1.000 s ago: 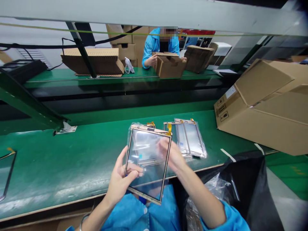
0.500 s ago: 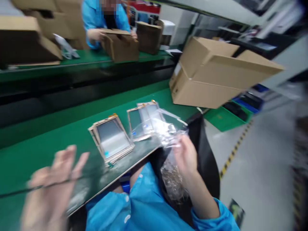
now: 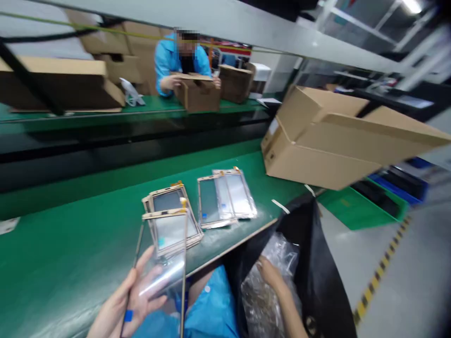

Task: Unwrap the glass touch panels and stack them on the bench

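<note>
My left hand (image 3: pixel 141 286) holds a clear touchscreen panel (image 3: pixel 165 263) by its left edge; the fingers show through the glass. The panel has thin dark side borders, a blue tab low down and an orange flex tail on top. Behind it lies a stack of framed touchscreen panels (image 3: pixel 172 197) on the green bench. More panels (image 3: pixel 211 202) in clear wrapping lie to the right. My right hand (image 3: pixel 269 272) is down in a black bag (image 3: pixel 310 249), closed against crumpled clear plastic wrapping (image 3: pixel 282 249). Its fingertips are partly hidden.
A large open cardboard box (image 3: pixel 317 136) stands on the bench's right end. Green bins (image 3: pixel 359 206) sit beyond it. Across the bench a co-worker (image 3: pixel 183 61) in blue handles a cardboard box (image 3: pixel 200 94). A pale shelf beam (image 3: pixel 225 23) crosses overhead.
My right hand has lowered the clear plastic wrapping into the black bag. My left hand, empty and spread before, now holds a panel. The view has shifted, so the scene sits lower and further right.
</note>
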Demonstrator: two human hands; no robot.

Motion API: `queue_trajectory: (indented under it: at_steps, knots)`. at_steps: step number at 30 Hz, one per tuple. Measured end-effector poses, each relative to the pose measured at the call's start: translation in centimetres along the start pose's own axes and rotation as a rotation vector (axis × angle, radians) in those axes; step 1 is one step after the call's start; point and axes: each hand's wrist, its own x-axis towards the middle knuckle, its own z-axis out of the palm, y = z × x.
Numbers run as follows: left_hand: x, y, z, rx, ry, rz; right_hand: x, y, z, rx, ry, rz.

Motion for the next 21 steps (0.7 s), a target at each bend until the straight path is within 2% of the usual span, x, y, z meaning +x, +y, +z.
queue_trajectory:
  at_steps: [2, 4, 6, 7, 9, 11, 12, 15, 20, 21]
  knots:
    - [-0.1, -0.9, 0.7, 0.021, -0.115, 0.031, 0.3, -0.5, -2.0, -0.001, -0.056, -0.032]
    - [-0.5, -1.3, 1.2, 0.123, -0.192, 0.064, 0.6, -2.9, -4.0, 0.121, -0.067, -0.088]
    - [-1.0, -1.4, 1.5, 0.240, -0.238, 0.076, 0.8, -7.3, -4.8, 0.489, -0.131, -0.162]
    - [-1.2, -1.4, 1.5, 0.294, -0.260, 0.078, 0.9, -9.9, -4.7, 0.666, -0.230, -0.182]
    - [-1.8, -1.3, 1.3, 0.378, -0.300, 0.092, 1.6, -15.0, -3.7, 0.876, -0.535, -0.219]
    - [-2.2, -1.2, 0.7, 0.426, -0.317, 0.113, 2.4, -18.7, -2.7, 0.934, -0.741, -0.239]
    - [-2.4, -1.1, 0.3, 0.438, -0.320, 0.120, 2.6, -20.0, -2.4, 0.916, -0.789, -0.262]
    - [-2.7, -1.0, -0.8, 0.454, -0.335, 0.137, 2.5, -21.6, -2.2, 0.769, -0.770, -0.365]
    - [-3.4, -0.3, -1.1, 0.470, -0.394, 0.171, 0.9, -21.2, -2.1, 0.537, -0.459, -0.478]
    - [-3.6, 0.0, -1.0, 0.485, -0.394, 0.173, 0.8, -21.0, -2.0, 0.501, -0.434, -0.516]
